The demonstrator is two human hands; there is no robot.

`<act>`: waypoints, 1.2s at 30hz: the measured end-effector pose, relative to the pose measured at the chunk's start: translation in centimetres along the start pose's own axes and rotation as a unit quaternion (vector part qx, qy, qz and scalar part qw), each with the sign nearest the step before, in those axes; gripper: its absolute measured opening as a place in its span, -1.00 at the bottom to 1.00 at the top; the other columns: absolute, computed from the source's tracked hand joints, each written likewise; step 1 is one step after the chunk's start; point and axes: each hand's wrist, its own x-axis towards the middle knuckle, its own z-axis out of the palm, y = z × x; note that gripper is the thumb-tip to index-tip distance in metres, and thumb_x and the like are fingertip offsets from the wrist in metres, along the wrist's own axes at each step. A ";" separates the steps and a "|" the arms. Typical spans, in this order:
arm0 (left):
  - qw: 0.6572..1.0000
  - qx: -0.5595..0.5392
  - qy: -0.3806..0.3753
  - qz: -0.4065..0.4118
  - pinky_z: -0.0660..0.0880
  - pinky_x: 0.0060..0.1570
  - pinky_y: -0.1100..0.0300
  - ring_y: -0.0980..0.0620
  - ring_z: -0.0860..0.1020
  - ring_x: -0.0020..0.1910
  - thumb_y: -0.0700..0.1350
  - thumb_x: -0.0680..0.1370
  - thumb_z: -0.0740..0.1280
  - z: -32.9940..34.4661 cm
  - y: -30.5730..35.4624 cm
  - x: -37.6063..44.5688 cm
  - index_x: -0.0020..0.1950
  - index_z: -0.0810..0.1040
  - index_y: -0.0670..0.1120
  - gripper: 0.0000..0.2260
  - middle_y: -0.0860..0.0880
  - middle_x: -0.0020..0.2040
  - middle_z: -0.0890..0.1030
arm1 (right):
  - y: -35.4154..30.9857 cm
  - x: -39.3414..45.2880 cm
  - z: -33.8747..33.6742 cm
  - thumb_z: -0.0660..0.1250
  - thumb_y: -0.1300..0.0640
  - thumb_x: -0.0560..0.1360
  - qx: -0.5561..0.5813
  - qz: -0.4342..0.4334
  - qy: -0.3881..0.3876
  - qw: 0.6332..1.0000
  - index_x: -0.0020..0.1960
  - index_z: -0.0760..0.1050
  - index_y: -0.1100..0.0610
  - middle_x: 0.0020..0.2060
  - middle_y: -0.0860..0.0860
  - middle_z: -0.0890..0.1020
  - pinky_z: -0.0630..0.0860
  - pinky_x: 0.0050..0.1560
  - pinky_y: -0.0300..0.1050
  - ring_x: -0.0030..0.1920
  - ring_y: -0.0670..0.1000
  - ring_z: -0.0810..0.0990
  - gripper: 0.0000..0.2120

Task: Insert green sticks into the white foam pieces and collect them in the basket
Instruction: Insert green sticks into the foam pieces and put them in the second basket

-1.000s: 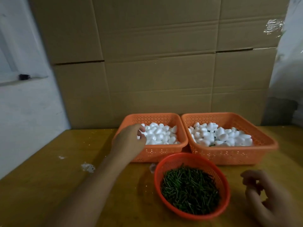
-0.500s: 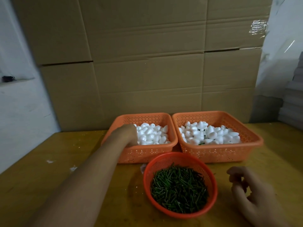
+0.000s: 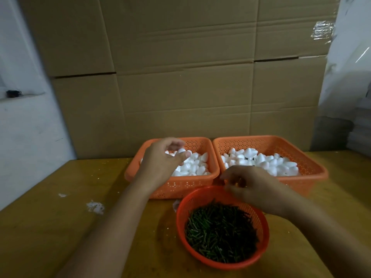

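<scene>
Carefully, the left hand (image 3: 162, 157) is pinching a white foam piece (image 3: 181, 151) above the left basket (image 3: 174, 183), beside the round basket (image 3: 220, 233) of green sticks (image 3: 220, 231); the right hand (image 3: 249, 184), fingers curled, is hovering over its far rim, contents unclear. Aiming one stick squarely should help.

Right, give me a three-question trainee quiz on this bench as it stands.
1. True or false: the sticks lie in a round bowl.
2. How many square baskets hold foam pieces?
3. Which hand is over the left basket? A) left B) right

Key: 1 true. 2 two: left basket and right basket. 3 A: the left hand; the right hand is above the bowl's far rim.
</scene>
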 end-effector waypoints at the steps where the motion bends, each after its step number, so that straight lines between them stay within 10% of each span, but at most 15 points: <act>1: 1.000 -0.015 -0.004 -0.007 0.62 -0.10 0.07 0.05 0.71 -0.22 -0.10 0.49 0.53 0.1 0.1 -0.4 -0.04 0.63 0.13 -0.85 0.14 -0.08 0.68 | -0.6 0.8 0.4 0.41 0.04 0.53 -0.021 -0.009 -0.044 0.999 0.15 0.60 -0.10 -0.07 -0.16 0.65 0.52 -0.08 -0.34 -0.12 -0.22 0.60 -0.79; 8: 0.982 -0.160 -0.041 -0.093 0.61 -0.20 0.26 -0.08 0.73 -0.13 -0.16 0.50 0.50 0.4 -0.6 -2.4 0.02 0.68 -0.06 -0.88 -0.02 0.03 0.71 | -2.4 2.4 4.6 0.35 0.07 0.53 -0.137 -0.061 -0.227 0.962 0.28 0.54 -0.09 0.24 -0.10 0.59 0.48 0.27 -0.03 0.23 -0.03 0.55 -0.67; 21: 0.966 -0.198 -0.126 -0.108 0.57 0.14 0.07 -0.11 0.70 0.07 -0.07 0.33 0.58 -0.3 -0.5 -2.5 0.01 0.71 0.10 -0.72 0.07 0.06 0.72 | -1.2 1.9 5.2 0.28 0.19 0.51 -0.153 -0.112 -0.087 0.978 -0.04 0.57 -0.02 -0.06 -0.15 0.62 0.57 -0.07 -0.09 -0.06 -0.08 0.59 -0.85; 36: 0.962 -0.222 -0.151 -0.038 0.52 -0.23 0.33 0.17 0.66 -0.14 -0.22 0.43 0.55 -0.8 1.0 -2.9 0.02 0.70 0.07 -0.75 0.03 -0.01 0.73 | -1.1 1.1 5.1 0.26 0.16 0.56 -0.057 -0.125 -0.064 0.988 -0.03 0.50 -0.07 -0.17 -0.17 0.59 0.49 -0.15 -0.27 -0.14 -0.16 0.56 -0.86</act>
